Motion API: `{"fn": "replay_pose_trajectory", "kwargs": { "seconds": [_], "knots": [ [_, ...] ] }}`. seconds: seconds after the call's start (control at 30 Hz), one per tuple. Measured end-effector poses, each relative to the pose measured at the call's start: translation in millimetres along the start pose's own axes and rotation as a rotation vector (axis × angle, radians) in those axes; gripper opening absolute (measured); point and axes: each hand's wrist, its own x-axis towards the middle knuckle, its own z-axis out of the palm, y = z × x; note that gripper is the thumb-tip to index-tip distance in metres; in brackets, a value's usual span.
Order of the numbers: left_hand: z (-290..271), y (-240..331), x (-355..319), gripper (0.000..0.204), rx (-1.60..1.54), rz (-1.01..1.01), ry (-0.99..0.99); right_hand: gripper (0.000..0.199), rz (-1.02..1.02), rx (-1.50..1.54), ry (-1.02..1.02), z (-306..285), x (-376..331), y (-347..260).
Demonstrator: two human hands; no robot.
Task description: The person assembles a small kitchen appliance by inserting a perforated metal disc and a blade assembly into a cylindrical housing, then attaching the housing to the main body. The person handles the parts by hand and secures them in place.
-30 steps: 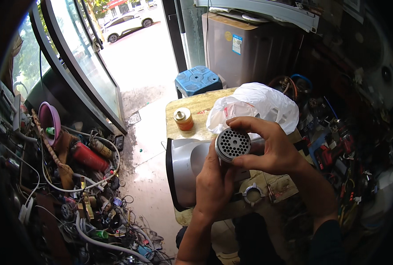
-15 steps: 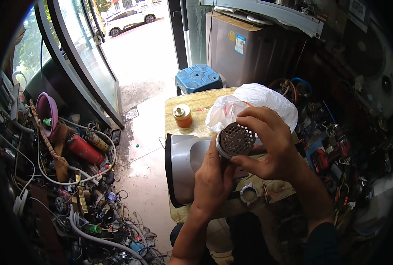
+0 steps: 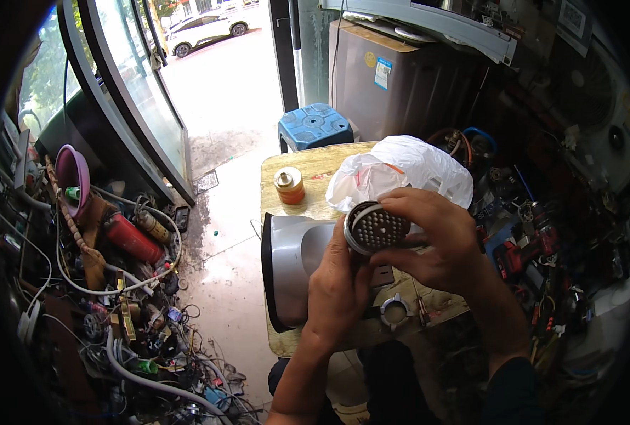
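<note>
Two grips close above the grey machine, left hand round a metal cylinder, right hand pinching a tilted perforated disc at its mouth, seemingly an alignment step needing careful levelling

A: What pattern is recorded on the perforated grinder plate?
B: Rows of round, pale holes are seen on dark grey metal.
A: And nearby?
B: Silver-grey is noted on the grinder housing, edged in black; blue on the plastic stool; white on the plastic bag.
</note>
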Motion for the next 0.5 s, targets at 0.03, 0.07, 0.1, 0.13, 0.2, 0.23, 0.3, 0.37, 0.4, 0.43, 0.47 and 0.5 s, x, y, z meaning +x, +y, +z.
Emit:
{"fn": "replay_pose_trajectory", "kwargs": {
  "seconds": [0.03, 0.07, 0.1, 0.13, 0.2, 0.23, 0.3, 0.37, 0.4, 0.43, 0.47, 0.5],
  "knots": [
    [0, 0, -1, 0.069, 0.011, 0.004, 0.004, 0.048, 0.028, 0.051, 0.016, 0, 0, -1],
    [0, -1, -2, 0.069, 0.023, 0.007, 0.007, 0.045, 0.050, 0.128, 0.032, -1, -2, 3],
    [0, 0, -1, 0.070, 0.005, 0.003, -0.001, 0.042, 0.072, 0.202, 0.051, -3, -7, 11],
    [1, 0, 0, 0.072, -0.013, -0.002, -0.010, 0.040, 0.094, 0.275, 0.070, -3, -11, 18],
    [1, 0, 0, 0.074, -0.031, -0.014, -0.017, 0.042, 0.352, 0.595, 0.285, 6, -20, 14],
    [1, -1, -1, 0.074, -0.031, -0.022, -0.015, 0.044, 0.381, 0.727, 0.365, 6, -19, 14],
    [1, -1, -1, 0.074, -0.031, -0.031, -0.014, 0.050, 0.402, 0.882, 0.461, 4, -24, 25],
    [2, 1, 0, 0.073, -0.031, -0.035, -0.012, 0.052, 0.440, 0.955, 0.512, -3, -32, 28],
    [2, 0, -1, 0.073, -0.025, -0.035, -0.010, 0.053, 0.460, 0.998, 0.536, -2, -35, 27],
    [1, 0, -1, 0.073, -0.018, -0.036, -0.008, 0.050, 0.489, 0.970, 0.626, 2, -38, 23],
    [1, 0, -2, 0.073, -0.011, -0.036, -0.005, 0.048, 0.539, 1.040, 0.683, 3, -44, 18],
    [1, -1, -2, 0.074, 0.010, -0.020, 0.007, 0.046, 0.591, 1.104, 0.740, 3, -50, 11]
  ]
}}
